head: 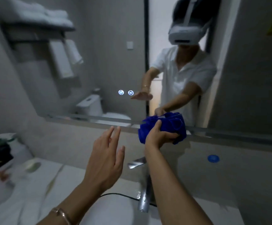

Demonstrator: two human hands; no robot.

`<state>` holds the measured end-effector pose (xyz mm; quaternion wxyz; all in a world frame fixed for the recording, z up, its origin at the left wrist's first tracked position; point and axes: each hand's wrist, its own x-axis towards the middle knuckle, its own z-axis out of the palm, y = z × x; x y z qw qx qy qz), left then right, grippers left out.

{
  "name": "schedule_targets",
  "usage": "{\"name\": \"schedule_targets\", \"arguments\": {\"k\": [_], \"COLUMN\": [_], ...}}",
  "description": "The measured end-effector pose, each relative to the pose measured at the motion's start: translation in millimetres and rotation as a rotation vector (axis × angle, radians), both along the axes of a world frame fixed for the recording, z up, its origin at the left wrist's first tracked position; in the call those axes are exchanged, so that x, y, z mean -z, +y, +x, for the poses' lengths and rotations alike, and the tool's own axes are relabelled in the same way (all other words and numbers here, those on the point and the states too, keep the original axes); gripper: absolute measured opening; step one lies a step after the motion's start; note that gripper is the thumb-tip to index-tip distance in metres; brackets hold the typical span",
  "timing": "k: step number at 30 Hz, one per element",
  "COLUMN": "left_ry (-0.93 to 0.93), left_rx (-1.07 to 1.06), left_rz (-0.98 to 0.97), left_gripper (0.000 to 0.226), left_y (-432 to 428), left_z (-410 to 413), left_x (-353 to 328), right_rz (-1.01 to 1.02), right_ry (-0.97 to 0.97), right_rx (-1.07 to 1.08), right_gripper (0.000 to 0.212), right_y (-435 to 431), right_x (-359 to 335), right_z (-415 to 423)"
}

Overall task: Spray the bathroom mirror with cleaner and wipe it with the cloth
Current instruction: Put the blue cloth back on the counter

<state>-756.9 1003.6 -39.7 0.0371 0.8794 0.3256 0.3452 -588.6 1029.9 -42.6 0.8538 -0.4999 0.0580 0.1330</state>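
Observation:
A wide bathroom mirror (pixel 86 65) fills the wall ahead, its lower edge running just above the counter. My right hand (pixel 158 135) grips a bunched blue cloth (pixel 166 125), held up at the mirror's bottom edge right of centre. My left hand (pixel 106 158) hovers to the left of it above the basin, fingers straight and spread, holding nothing. Both hands and the cloth are reflected in the glass. No cleaner bottle shows in this view.
A chrome tap (pixel 141 184) stands below my right forearm over the white basin (pixel 115 211). Two lit touch buttons (pixel 126 92) glow on the mirror. Toiletries (pixel 0 153) crowd the counter's left end. A blue round cap (pixel 213 158) sits on the wall at right.

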Motion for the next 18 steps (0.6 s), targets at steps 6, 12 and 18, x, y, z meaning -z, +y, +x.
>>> {"name": "schedule_targets", "arguments": {"k": [6, 12, 18], "left_ry": [-0.031, -0.099, -0.158], "left_rx": [-0.229, -0.248, -0.289], "left_rz": [-0.057, -0.156, -0.411], "left_gripper": [0.066, 0.068, 0.079], "left_y": [27.4, 59.2, 99.6], "left_z": [-104.2, -196.9, -316.6], "left_x": [-4.6, -17.8, -25.4], "right_rz": [0.212, 0.189, -0.031], "right_ry": [0.171, -0.122, -0.827], "right_rx": [-0.61, -1.154, -1.319], "right_gripper": [0.053, 0.031, 0.023], "right_y": [30.0, 34.9, 69.2], "right_x": [7.0, 13.8, 6.7], "right_z": [-98.1, -235.3, -376.3]}}
